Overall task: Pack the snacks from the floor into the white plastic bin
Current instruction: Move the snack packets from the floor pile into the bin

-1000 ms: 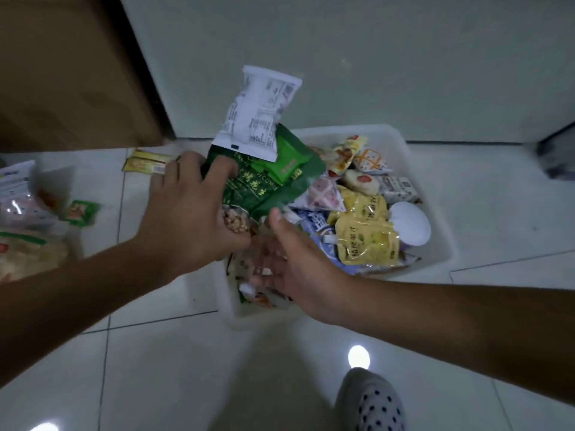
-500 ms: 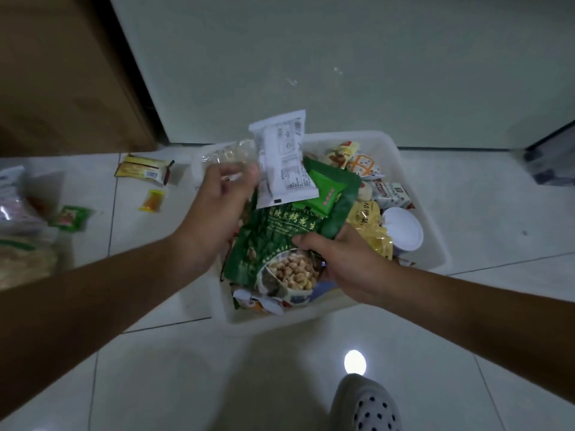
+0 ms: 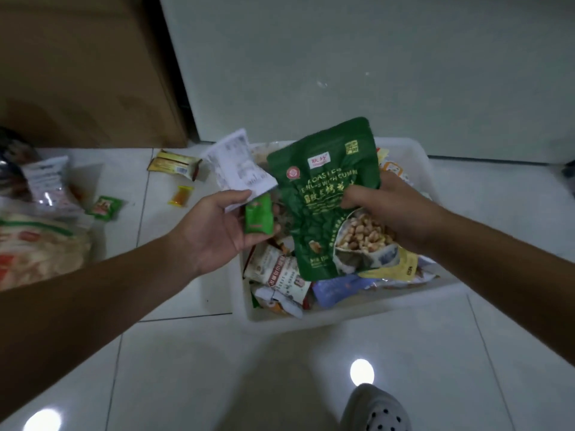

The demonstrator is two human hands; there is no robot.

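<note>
The right hand [image 3: 382,209] has its fingers curled tight on the right edge of a big green peanut bag [image 3: 323,194], which is upright over the white bin [image 3: 342,309]. The left hand [image 3: 217,225], at nine o'clock from that bag, is palm up. Its thumb pinches a white packet [image 3: 239,163] that sticks up toward twelve, and a small green packet [image 3: 258,216] lies across its fingers. The bin sits on the tiled floor [image 3: 280,368], already piled with mixed snacks [image 3: 280,272]. More are loose on the tiles out at ten o'clock from the bin: a yellow wrapper [image 3: 174,164], an orange sweet [image 3: 181,195] and a green sachet [image 3: 104,207]. Larger bags [image 3: 40,244] are heaped at nine. A spotted slipper [image 3: 373,409] shows at six.
</note>
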